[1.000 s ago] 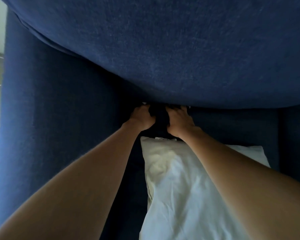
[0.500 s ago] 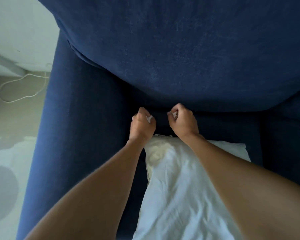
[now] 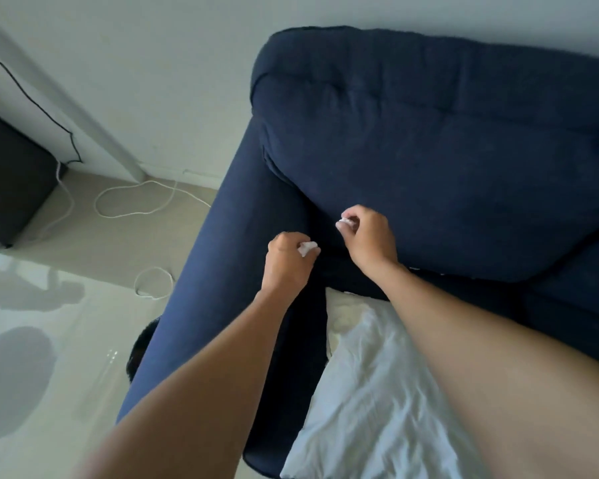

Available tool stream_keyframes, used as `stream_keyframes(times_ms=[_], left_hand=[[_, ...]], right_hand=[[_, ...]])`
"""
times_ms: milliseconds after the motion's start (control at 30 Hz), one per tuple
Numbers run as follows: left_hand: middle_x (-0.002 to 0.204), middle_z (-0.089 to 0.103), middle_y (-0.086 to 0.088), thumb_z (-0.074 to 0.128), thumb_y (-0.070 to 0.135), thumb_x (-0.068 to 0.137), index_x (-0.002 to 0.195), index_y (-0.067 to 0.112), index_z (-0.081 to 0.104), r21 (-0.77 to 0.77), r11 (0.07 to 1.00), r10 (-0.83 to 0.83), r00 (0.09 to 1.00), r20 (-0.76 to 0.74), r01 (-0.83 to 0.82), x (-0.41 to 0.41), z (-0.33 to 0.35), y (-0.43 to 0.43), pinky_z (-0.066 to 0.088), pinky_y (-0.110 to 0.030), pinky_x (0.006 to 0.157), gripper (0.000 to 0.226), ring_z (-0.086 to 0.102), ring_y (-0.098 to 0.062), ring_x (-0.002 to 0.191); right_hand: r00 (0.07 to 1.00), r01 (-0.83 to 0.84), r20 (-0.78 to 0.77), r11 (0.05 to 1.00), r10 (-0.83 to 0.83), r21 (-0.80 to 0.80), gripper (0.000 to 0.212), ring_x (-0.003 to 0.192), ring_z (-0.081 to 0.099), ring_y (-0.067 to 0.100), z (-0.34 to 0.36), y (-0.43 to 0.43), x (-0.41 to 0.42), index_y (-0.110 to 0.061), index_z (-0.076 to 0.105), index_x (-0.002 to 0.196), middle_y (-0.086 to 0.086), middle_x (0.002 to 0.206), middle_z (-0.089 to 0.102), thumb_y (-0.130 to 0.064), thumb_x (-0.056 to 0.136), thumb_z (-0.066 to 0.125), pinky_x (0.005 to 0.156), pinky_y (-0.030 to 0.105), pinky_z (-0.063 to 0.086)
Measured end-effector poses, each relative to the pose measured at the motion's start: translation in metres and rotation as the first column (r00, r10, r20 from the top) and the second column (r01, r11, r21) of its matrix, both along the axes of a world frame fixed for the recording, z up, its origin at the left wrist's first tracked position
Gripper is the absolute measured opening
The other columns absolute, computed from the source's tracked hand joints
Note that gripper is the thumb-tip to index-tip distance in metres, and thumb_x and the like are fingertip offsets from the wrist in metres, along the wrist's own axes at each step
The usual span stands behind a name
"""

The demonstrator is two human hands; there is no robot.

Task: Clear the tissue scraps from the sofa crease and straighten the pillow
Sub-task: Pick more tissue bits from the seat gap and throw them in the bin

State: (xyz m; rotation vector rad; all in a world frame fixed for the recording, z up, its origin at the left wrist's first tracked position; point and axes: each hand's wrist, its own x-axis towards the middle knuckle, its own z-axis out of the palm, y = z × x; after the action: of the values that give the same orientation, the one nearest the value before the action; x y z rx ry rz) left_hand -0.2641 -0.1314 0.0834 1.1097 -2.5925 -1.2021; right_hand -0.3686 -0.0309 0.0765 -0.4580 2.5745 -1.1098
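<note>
My left hand (image 3: 286,262) is closed around a white tissue scrap (image 3: 306,248), held above the inner side of the sofa's left armrest (image 3: 218,271). My right hand (image 3: 370,236) pinches another white tissue scrap (image 3: 344,223) in front of the dark blue back cushion (image 3: 446,160). Both hands are raised above the crease (image 3: 332,271), which lies in shadow. A white crumpled pillow (image 3: 377,402) lies on the seat below my forearms, its top edge near the crease.
A white cable (image 3: 135,202) loops over the glossy beige floor to the left of the sofa. A dark box-shaped piece of furniture (image 3: 11,178) stands at the far left by the wall. A dark object (image 3: 142,347) shows beside the armrest base.
Both hands came out of the crease, each holding a tissue scrap, and lifted up. My view pulled back and swung left, bringing the floor and wall into sight.
</note>
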Motion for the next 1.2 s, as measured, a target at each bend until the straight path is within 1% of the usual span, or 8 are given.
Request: stream_keyframes(times_ms=[100,167,300,433,667,833,967,1200], left_hand=[[0.092,0.063,-0.004,0.066,0.016,0.088,0.089,0.009,0.071,0.006,0.999,0.041,0.999,0.022,-0.041,0.034,0.005,-0.025,0.047,-0.025,0.073,0.009,0.058,-0.019,0.084],[0.105,0.064,-0.005,0.064,0.015,0.089,0.108,0.008,0.071,0.017,0.991,0.131,0.99,0.06,-0.132,0.06,0.005,-0.047,0.048,-0.025,0.075,0.021,0.061,-0.023,0.094],[0.092,0.061,0.0,0.058,0.008,0.086,0.112,0.011,0.068,0.078,0.954,0.284,0.956,0.071,-0.289,0.116,0.011,-0.103,0.045,-0.02,0.055,0.027,0.055,-0.024,0.074],[0.118,0.066,-0.012,0.066,0.008,0.085,0.122,0.005,0.065,0.07,0.912,0.398,0.913,0.088,-0.404,0.171,0.017,-0.158,0.04,-0.02,0.08,0.037,0.061,-0.023,0.101],[0.125,0.063,-0.012,0.063,0.007,0.089,0.123,0.004,0.065,0.117,0.804,0.568,0.811,0.139,-0.583,0.264,0.008,-0.222,0.038,-0.017,0.081,0.034,0.058,-0.017,0.1],[0.126,0.062,-0.014,0.061,0.008,0.089,0.128,0.006,0.06,0.126,0.735,0.638,0.742,0.203,-0.666,0.312,-0.014,-0.244,0.041,-0.024,0.095,0.039,0.058,-0.026,0.116],[0.12,0.064,-0.012,0.059,0.007,0.087,0.122,0.008,0.062,0.124,0.695,0.668,0.701,0.251,-0.708,0.339,-0.03,-0.254,0.042,-0.024,0.089,0.035,0.059,-0.027,0.111],[0.121,0.061,-0.01,0.06,0.006,0.088,0.116,0.011,0.064,0.172,0.673,0.636,0.682,0.361,-0.719,0.36,-0.041,-0.267,0.049,-0.036,0.098,0.029,0.059,-0.029,0.111]], right_hand=[[0.999,-0.044,-0.01,0.998,0.044,-0.038,0.011,0.093,0.062,0.02,0.008,-0.031,0.036,-0.01,0.066,0.095,0.002,0.107,0.06,-0.018,0.091,0.06,0.076,0.033,0.05],[0.997,-0.081,-0.004,0.996,0.081,-0.044,0.01,0.094,0.062,0.021,0.012,-0.057,0.062,-0.009,0.066,0.095,0.004,0.108,0.059,-0.015,0.09,0.06,0.079,0.036,0.052],[0.985,-0.171,0.013,0.984,0.172,-0.057,0.011,0.09,0.063,0.025,0.019,-0.117,0.107,-0.005,0.067,0.098,0.009,0.107,0.06,-0.008,0.09,0.06,0.075,0.031,0.051],[0.957,-0.29,0.025,0.957,0.291,-0.024,0.015,0.086,0.06,0.02,0.025,-0.175,0.149,-0.003,0.067,0.101,0.009,0.107,0.06,-0.005,0.091,0.056,0.071,0.027,0.049],[0.851,-0.524,0.064,0.85,0.521,0.057,0.012,0.087,0.065,0.026,0.01,-0.265,0.232,-0.004,0.068,0.091,0.01,0.096,0.07,-0.006,0.088,0.057,0.075,0.035,0.055],[0.776,-0.629,0.138,0.773,0.616,0.084,0.01,0.081,0.065,0.021,-0.012,-0.295,0.274,-0.006,0.069,0.089,0.009,0.091,0.071,-0.008,0.089,0.059,0.067,0.024,0.046],[0.731,-0.679,0.214,0.723,0.648,0.128,0.006,0.077,0.06,0.017,-0.027,-0.309,0.298,-0.008,0.068,0.09,0.008,0.094,0.071,-0.009,0.087,0.062,0.068,0.022,0.043],[0.653,-0.752,0.348,0.632,0.673,0.187,0.024,0.104,0.062,0.027,-0.041,-0.33,0.326,-0.006,0.065,0.113,0.013,0.118,0.064,-0.006,0.089,0.058,0.086,0.03,0.051]])
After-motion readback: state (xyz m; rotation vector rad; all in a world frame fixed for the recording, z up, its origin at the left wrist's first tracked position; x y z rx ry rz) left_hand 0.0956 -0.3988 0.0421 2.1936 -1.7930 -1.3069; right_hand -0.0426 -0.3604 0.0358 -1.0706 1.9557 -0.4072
